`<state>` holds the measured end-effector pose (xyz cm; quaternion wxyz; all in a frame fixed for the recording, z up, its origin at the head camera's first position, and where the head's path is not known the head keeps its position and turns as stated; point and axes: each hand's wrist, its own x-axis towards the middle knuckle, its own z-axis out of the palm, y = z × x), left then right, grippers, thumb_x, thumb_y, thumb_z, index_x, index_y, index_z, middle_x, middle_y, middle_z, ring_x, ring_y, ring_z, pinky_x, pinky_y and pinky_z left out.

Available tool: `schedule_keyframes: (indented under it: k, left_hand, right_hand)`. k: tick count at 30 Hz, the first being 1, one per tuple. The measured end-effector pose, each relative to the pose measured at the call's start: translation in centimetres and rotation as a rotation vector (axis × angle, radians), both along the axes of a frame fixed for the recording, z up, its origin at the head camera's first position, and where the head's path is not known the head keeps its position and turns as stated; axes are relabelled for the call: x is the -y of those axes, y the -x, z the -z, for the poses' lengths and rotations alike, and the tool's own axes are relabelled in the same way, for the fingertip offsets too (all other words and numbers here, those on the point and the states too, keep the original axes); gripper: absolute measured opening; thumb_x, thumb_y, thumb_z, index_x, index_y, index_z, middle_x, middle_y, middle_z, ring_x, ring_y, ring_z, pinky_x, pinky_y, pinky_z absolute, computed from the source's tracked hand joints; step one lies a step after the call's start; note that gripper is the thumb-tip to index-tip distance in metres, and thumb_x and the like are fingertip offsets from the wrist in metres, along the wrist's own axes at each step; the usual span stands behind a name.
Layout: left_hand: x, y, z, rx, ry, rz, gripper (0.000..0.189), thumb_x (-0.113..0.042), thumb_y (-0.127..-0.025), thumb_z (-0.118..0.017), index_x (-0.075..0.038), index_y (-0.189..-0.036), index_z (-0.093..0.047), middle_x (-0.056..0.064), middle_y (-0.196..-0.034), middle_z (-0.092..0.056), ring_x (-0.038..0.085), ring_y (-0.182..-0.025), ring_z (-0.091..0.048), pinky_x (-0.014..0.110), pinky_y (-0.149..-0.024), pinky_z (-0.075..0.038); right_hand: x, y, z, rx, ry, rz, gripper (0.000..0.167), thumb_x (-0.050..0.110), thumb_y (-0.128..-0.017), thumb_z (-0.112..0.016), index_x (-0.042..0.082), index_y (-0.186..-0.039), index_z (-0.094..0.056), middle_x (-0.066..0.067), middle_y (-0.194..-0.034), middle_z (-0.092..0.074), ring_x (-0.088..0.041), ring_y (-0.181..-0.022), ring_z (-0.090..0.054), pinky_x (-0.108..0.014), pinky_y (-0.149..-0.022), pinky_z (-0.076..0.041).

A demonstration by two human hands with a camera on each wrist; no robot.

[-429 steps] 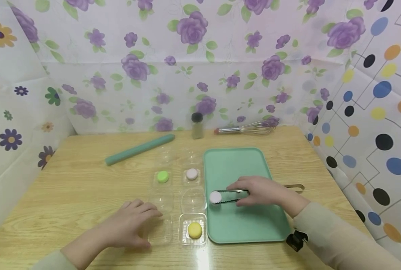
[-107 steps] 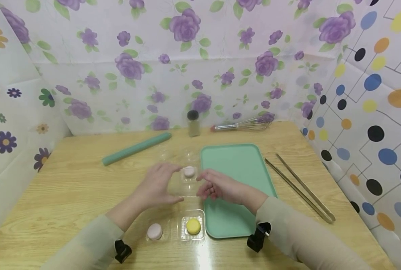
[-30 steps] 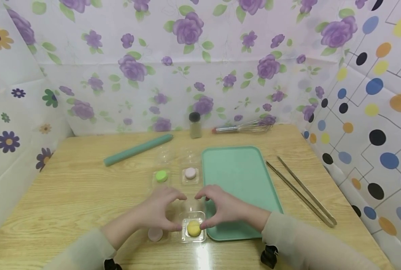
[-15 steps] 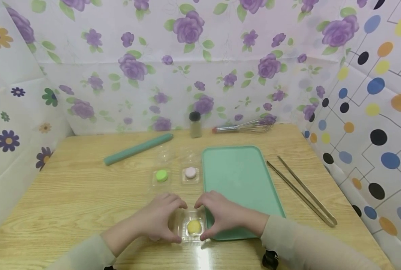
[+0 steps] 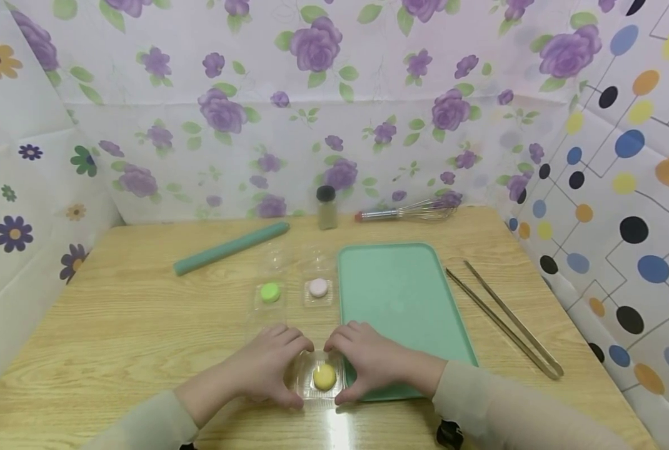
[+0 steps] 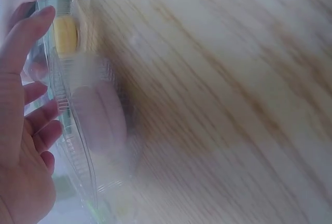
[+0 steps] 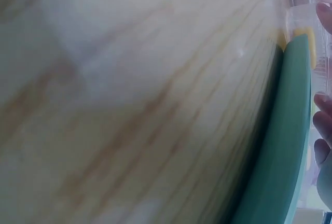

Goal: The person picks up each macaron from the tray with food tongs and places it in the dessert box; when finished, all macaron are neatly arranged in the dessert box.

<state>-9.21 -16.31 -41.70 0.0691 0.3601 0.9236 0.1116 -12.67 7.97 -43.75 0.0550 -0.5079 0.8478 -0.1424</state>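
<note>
A clear plastic box [image 5: 307,389] with a yellow macaron [image 5: 324,377] inside stands by the tray's near left corner. My left hand [image 5: 267,367] curls round its left side, thumb at the near corner, fingers at the far one. On the opposite side my right hand [image 5: 368,361] mirrors this, reaching over the green tray [image 5: 393,281]. The lid lies over the yellow macaron. In the left wrist view, a pink macaron [image 6: 101,115] sits in another clear box beside the left hand; that hand hides it in the head view.
Behind are opened clear boxes with a green macaron [image 5: 269,292] and a pale pink macaron [image 5: 318,288]. Metal tongs [image 5: 503,319] lie right of the tray. A rolling pin [image 5: 230,249], a black-capped jar [image 5: 327,209] and a whisk [image 5: 407,213] line the back.
The tongs, earlier holding a pink macaron, were laid down, and that macaron now sits in the near left box. Both hands folded the yellow macaron's lid forward over it and closed in on its sides.
</note>
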Motion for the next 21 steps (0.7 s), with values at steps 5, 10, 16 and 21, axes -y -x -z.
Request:
schedule_keyframes:
  k: [5,10,16,21]
  left_hand:
    - [-0.08,0.27,-0.04,0.000,0.001,-0.009,0.074,-0.057,-0.062,-0.077,-0.017,-0.119,-0.054,-0.005,-0.116,-0.053,0.014,-0.103,-0.044,0.038,-0.093,-0.037]
    - [-0.06,0.42,-0.04,-0.011,-0.004,-0.002,0.074,-0.059,-0.062,-0.076,-0.016,-0.119,-0.055,-0.005,-0.117,-0.053,0.014,-0.104,-0.044,0.038,-0.093,-0.038]
    - [-0.01,0.52,0.00,-0.015,-0.017,0.009,0.073,-0.063,-0.065,-0.072,-0.017,-0.119,-0.055,-0.007,-0.115,-0.053,0.013,-0.103,-0.044,0.033,-0.085,-0.037]
    - [-0.11,0.64,0.09,-0.027,-0.012,0.012,0.072,-0.062,-0.066,-0.072,-0.016,-0.119,-0.055,-0.007,-0.115,-0.053,0.013,-0.104,-0.044,0.033,-0.086,-0.037]
  right_hand:
    - [0.01,0.14,-0.06,-0.007,-0.016,0.038,0.076,0.066,-0.068,-0.068,0.014,-0.120,-0.051,0.004,-0.118,-0.050,-0.012,-0.103,-0.042,-0.030,-0.091,-0.038]
    - [-0.18,0.07,-0.08,0.012,-0.019,0.046,0.074,0.066,-0.069,-0.068,0.014,-0.118,-0.050,0.003,-0.118,-0.049,-0.012,-0.104,-0.042,-0.030,-0.091,-0.038]
    - [-0.49,0.09,0.20,0.081,0.003,0.051,0.072,0.065,-0.071,-0.066,0.013,-0.117,-0.049,0.002,-0.119,-0.048,-0.013,-0.107,-0.041,-0.031,-0.092,-0.038]
    - [-0.59,0.30,0.46,0.154,0.030,0.079,0.064,0.061,-0.077,-0.064,0.014,-0.119,-0.049,0.004,-0.118,-0.049,-0.012,-0.105,-0.041,-0.030,-0.092,-0.038]
